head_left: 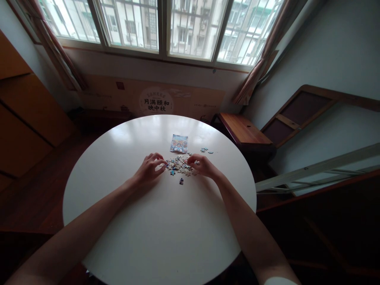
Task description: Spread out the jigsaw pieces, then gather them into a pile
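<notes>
A loose heap of small jigsaw pieces [178, 165] lies on the white round table [166, 229]. At the heap's left edge, my left hand [151, 165] has thumb and forefinger drawn together in a pinch around what looks like a jigsaw piece. Curled over the right side of the heap is my right hand [202, 164]; its fingertips are closed, and what they hold is too small to make out. A small dark joined bit of puzzle [181, 181] sits apart, nearer to me. Behind the heap lies a colourful picture sheet [179, 143].
Several pieces [204, 150] lie away from the heap at the back right. Beyond the table's far edge stand a printed board [184, 95] and a barred window [192, 29]. A wooden-topped side table [243, 128] is at the right, orange cabinets [26, 114] at the left.
</notes>
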`<state>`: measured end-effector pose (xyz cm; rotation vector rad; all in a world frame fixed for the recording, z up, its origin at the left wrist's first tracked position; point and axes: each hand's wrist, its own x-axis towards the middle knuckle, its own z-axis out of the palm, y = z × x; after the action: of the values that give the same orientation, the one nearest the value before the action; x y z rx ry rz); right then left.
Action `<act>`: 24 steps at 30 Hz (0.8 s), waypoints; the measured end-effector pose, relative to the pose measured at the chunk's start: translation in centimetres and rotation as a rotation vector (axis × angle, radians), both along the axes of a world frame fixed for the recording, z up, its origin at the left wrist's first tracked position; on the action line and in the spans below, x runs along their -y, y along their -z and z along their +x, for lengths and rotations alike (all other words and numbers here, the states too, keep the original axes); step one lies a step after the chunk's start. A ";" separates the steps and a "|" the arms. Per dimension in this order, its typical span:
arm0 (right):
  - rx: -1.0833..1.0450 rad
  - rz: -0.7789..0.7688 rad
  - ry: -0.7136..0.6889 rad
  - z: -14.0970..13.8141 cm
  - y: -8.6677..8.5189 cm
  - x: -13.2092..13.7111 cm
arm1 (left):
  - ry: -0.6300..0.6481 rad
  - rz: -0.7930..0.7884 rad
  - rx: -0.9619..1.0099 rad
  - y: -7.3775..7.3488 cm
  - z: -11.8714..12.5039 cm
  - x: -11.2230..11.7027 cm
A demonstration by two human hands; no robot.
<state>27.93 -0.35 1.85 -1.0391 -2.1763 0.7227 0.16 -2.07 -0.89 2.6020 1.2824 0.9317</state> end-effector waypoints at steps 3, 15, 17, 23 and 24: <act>-0.017 0.000 0.039 0.1 0.2 -0.2 | 0.002 -0.003 -0.002 0.0 0.0 0.0; 0.393 0.085 0.762 4.2 2.1 -2.8 | 0.049 -0.043 -0.018 -0.2 0.3 0.2; 0.471 0.036 0.748 4.5 2.5 -3.0 | 0.066 -0.041 -0.006 -0.2 0.3 0.1; 0.556 0.031 0.513 2.9 3.0 -2.7 | 0.099 -0.040 0.030 0.2 0.3 -0.1; 0.544 0.052 0.476 2.5 2.9 -2.4 | 0.099 -0.040 0.031 0.2 0.3 -0.1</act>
<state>30.45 2.09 -1.04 -1.8005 -2.2123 0.1688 0.50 -1.95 -1.09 2.5836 1.1406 0.9169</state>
